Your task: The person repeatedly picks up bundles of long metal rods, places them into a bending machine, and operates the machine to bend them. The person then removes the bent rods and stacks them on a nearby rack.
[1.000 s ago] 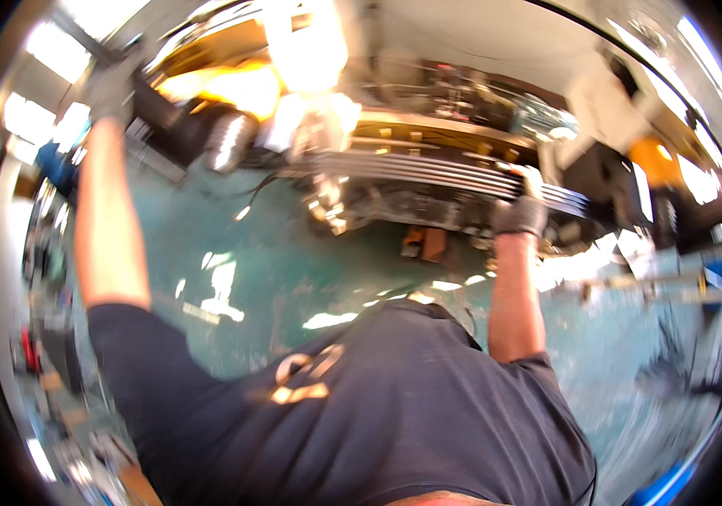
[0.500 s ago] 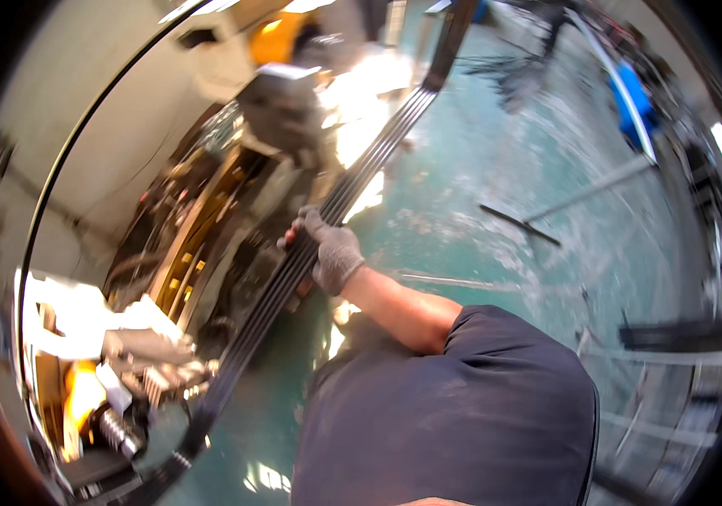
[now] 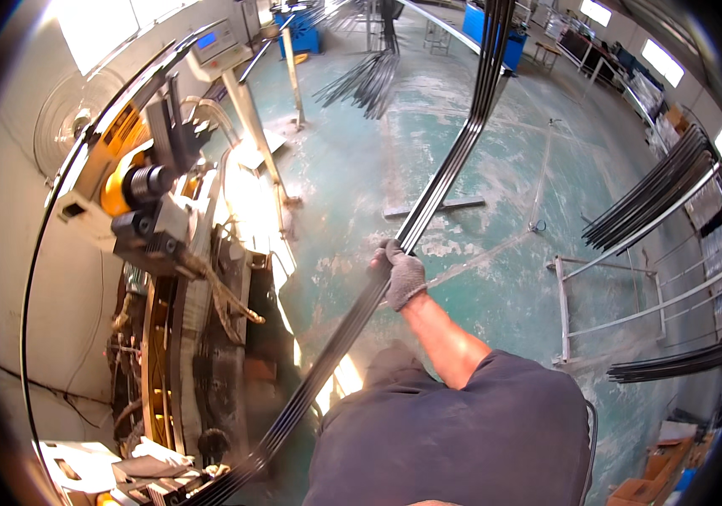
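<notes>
A bundle of long, thin, dark metal bars (image 3: 330, 363) runs slantwise across the head view, from the lower left to the top. It bends above my grip, and both ends go out of sight. My right hand (image 3: 403, 274), in a grey knit glove, is closed round the bundle near its middle. The bars lie flat side by side and hang over the green floor in front of my body. Neither my left hand nor its arm shows.
Left stands a machine with a yellow-and-black motor (image 3: 137, 187) and a control box (image 3: 213, 46). A steel bar (image 3: 462, 203) lies on the floor ahead. At right, a metal rack (image 3: 565, 312) carries dark bars (image 3: 656, 190). More bars (image 3: 369, 84) are heaped farther off.
My view has swung left to right, so the machine now sits farther left and the rack shows. My right hand keeps its grip on the bars and appears lower and farther right.
</notes>
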`<control>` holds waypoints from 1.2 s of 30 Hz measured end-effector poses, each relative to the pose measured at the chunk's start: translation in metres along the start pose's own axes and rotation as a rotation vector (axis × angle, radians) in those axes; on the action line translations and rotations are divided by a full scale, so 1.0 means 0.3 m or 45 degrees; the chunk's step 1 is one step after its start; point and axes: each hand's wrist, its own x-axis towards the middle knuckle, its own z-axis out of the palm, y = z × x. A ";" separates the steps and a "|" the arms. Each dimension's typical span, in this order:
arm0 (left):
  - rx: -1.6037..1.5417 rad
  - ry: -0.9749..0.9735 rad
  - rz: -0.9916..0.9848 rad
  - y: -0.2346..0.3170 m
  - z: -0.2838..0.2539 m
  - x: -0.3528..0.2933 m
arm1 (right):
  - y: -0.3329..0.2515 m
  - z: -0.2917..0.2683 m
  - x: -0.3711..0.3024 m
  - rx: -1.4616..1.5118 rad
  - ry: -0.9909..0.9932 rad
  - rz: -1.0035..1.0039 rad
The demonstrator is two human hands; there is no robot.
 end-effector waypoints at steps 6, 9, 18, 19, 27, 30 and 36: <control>-0.063 -0.129 -0.071 0.015 0.373 -0.309 | -0.425 -0.261 0.239 0.074 0.170 -0.125; -0.076 -0.200 -0.114 0.010 0.601 -0.464 | -0.667 -0.426 0.401 0.058 0.221 -0.258; -0.227 -0.420 -0.257 -0.108 1.420 -0.793 | -1.372 -0.682 0.742 0.076 0.423 -0.517; -0.262 -0.466 -0.319 -0.133 1.535 -0.824 | -1.441 -0.717 0.790 0.079 0.424 -0.571; -0.528 -0.718 -0.553 -0.419 2.429 -1.227 | -2.042 -0.919 1.140 0.084 0.664 -0.894; -0.530 -0.835 -0.598 -0.360 2.749 -1.502 | -2.275 -1.008 1.202 0.066 0.684 -0.971; -0.524 -1.137 -0.653 -0.255 3.188 -1.966 | -2.801 -1.189 1.359 0.046 0.815 -1.084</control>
